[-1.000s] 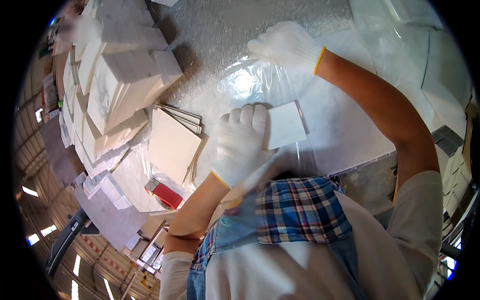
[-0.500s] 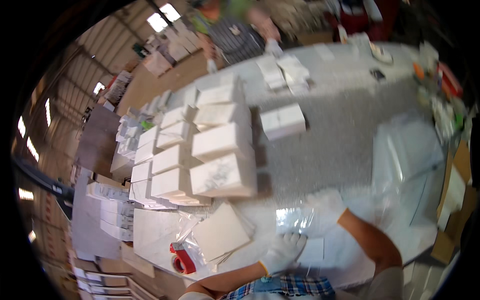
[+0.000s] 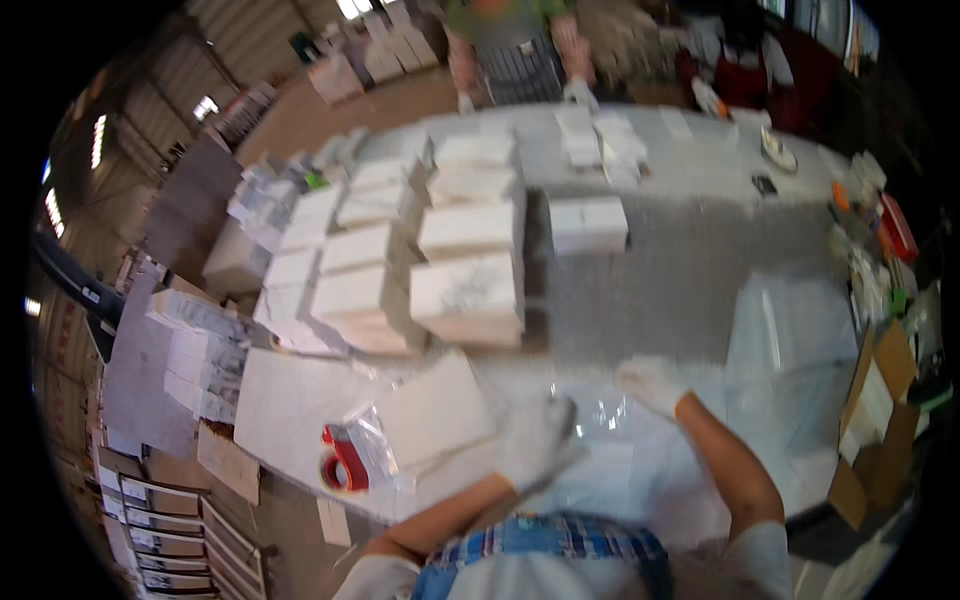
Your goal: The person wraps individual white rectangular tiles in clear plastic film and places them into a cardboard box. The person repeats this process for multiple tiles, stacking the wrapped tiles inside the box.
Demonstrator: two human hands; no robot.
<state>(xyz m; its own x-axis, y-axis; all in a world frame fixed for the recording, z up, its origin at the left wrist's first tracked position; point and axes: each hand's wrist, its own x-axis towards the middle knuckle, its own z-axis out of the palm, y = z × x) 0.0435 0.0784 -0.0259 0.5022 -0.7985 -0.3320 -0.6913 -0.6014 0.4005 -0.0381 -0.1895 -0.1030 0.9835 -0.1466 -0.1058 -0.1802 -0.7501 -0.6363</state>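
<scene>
Both my hands wear white gloves. My left hand (image 3: 540,440) rests with fingers spread on a clear plastic bag (image 3: 600,450) lying on the grey table (image 3: 680,290). My right hand (image 3: 652,383) lies flat on the bag's far edge. Whether a white sheet still lies under the left hand is blurred. A flat pale tile stack (image 3: 435,410) sits just left of my left hand, and a red tape dispenser (image 3: 340,460) stands near the table's front left corner.
Several stacks of white tiles (image 3: 465,290) fill the left half of the table, with one small stack (image 3: 588,224) alone at the middle. A pile of clear bags (image 3: 800,340) lies at the right. Cardboard boxes (image 3: 880,400) stand right. Other people (image 3: 510,50) work at the far side.
The view has lifted from looking straight down at my hands to taking in the whole table. My hands stay on the plastic bag; the right hand now lies closer to the left.
</scene>
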